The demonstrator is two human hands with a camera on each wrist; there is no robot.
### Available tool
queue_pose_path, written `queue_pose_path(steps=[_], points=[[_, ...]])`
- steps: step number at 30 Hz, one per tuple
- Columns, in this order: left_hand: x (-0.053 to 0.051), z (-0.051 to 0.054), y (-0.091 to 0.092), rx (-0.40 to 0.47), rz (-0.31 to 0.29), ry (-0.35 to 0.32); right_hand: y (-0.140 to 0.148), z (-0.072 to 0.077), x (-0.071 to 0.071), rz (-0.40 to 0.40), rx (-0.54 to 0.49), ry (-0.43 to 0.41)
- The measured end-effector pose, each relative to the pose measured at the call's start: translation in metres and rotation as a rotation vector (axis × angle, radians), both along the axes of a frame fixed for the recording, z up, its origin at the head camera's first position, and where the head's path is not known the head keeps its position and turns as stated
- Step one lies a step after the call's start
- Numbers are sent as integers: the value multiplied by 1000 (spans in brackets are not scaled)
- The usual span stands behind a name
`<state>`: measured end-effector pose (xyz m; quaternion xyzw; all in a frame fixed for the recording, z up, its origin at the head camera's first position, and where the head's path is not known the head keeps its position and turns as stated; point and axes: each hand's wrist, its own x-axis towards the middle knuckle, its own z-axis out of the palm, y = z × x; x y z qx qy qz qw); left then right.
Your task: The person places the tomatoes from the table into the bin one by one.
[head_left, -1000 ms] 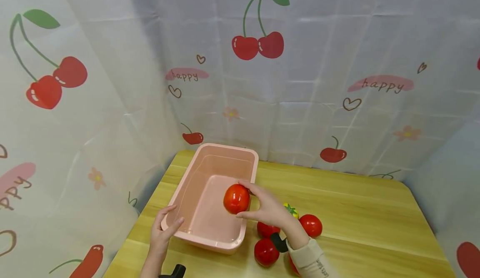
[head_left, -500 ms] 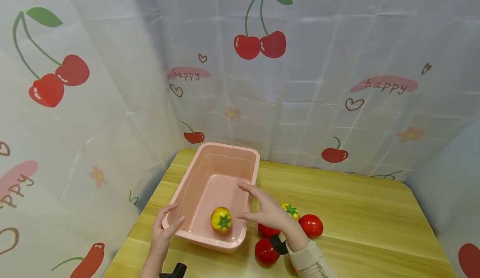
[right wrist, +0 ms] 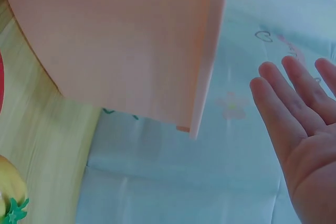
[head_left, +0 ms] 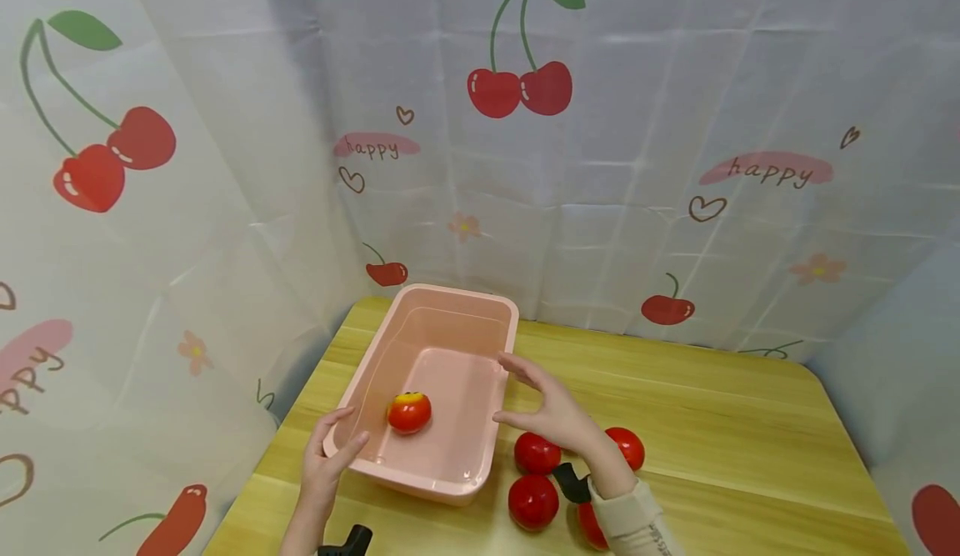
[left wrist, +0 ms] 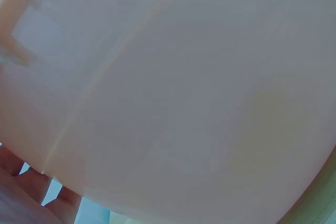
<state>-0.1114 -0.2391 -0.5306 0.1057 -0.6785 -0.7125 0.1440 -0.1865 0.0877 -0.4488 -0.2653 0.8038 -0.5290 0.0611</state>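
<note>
Tomato [head_left: 409, 413] in bin [head_left: 450, 327]: loading step, we judge. Left hand [head_left: 325, 454] grips near-left rim; right hand [head_left: 553, 413] wide, empty. Next likely calls for red fruit [head_left: 533, 503], right.

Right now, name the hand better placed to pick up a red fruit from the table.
Probably the right hand: it holds nothing and is near the red fruits on the table. The left hand holds the pink bin on the side away from them.

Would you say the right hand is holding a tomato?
No, the right hand is empty, its thumb and fingers apart near the tub.
</note>
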Motion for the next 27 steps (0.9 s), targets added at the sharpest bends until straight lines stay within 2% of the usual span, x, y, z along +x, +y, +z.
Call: queue_pose_path(steps=[10, 13, 17, 20, 27], points=[[1, -1, -2, -5, -1, 7, 18, -1, -3, -64, -129, 114], [1, -1, -3, -6, -4, -1, 22, 8, 2, -89, -142, 152], [0, -2, -3, -3, -7, 9, 28, 20, 8, -132, -155, 142], [0, -2, -3, 9, -16, 17, 34, 14, 6, -162, -174, 132], [0, -2, -3, 24, -20, 19, 51, -18, -3, -226, -186, 104]])
